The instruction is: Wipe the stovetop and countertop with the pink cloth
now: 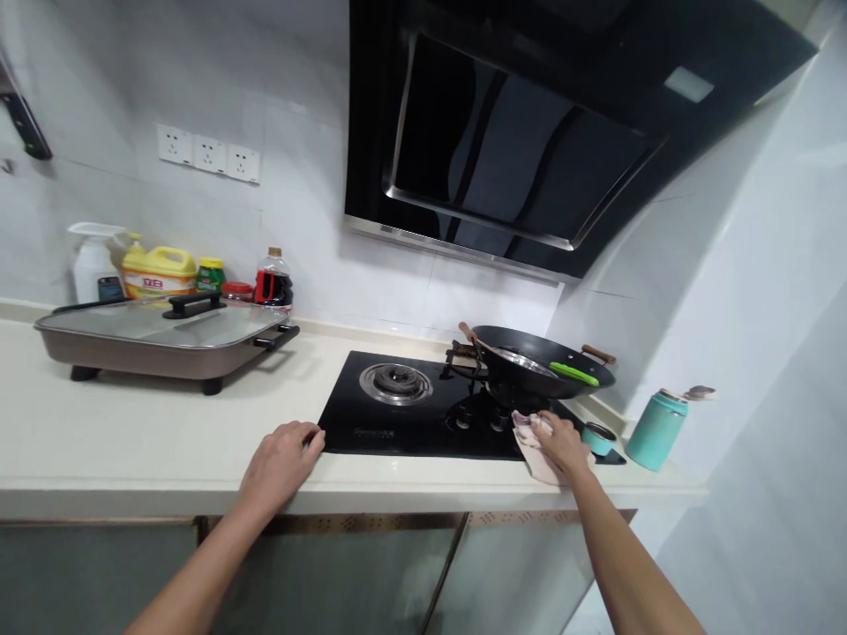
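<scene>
My right hand is closed on a pale pink cloth, pressed down at the front right of the black glass cooktop. Part of the cloth hangs over the cooktop's front edge onto the counter. My left hand rests on the counter by the cooktop's front left corner, loosely curved, thumb apart from the fingers, holding nothing. Behind my right hand a black wok sits on the right burner, with a bright green-handled utensil in it. A small teal cup stands just right of the cloth.
A teal canister with a spoon-like utensil on top stands at the right end. The left burner is uncovered. At left sits a lidded electric pan, with several bottles behind, including a yellow jug. A black range hood overhangs the cooktop.
</scene>
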A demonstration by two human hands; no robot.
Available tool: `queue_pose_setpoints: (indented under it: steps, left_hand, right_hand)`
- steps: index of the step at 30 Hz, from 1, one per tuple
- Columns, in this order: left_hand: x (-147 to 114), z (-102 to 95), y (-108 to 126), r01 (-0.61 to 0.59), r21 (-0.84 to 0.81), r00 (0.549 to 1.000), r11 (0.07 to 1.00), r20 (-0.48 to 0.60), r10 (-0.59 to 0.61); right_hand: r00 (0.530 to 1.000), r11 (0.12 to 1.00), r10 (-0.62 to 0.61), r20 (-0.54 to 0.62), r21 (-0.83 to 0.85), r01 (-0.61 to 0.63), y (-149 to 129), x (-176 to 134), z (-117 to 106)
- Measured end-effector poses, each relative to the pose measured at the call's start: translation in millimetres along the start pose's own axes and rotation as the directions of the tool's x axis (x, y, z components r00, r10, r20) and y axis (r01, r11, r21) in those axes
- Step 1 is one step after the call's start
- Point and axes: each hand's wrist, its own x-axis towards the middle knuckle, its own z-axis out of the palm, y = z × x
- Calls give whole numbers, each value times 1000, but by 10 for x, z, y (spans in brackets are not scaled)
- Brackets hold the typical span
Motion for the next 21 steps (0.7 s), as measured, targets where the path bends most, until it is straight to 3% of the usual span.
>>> queue_pose_setpoints:
  steps: [5, 12, 17, 21]
  left_hand:
    - [2, 11, 9, 7, 9, 1000, 1000, 3, -7]
    - [0, 74, 16, -23, 18, 1000, 1000, 14, 22]
    - [-4, 74, 18, -42, 40, 999, 998, 18, 41]
    - [0, 55, 16, -41, 49, 999, 998, 25, 40]
  right_hand:
    - [988, 998, -23, 156, -61, 33, -86, -79, 118]
    - [985, 989, -103, 141, -89, 116, -423, -687, 67]
    - [962, 962, -269, 43, 52, 267, -1007, -1363, 58]
    - [884, 843, -456, -106, 269, 467, -1682, -1893, 138]
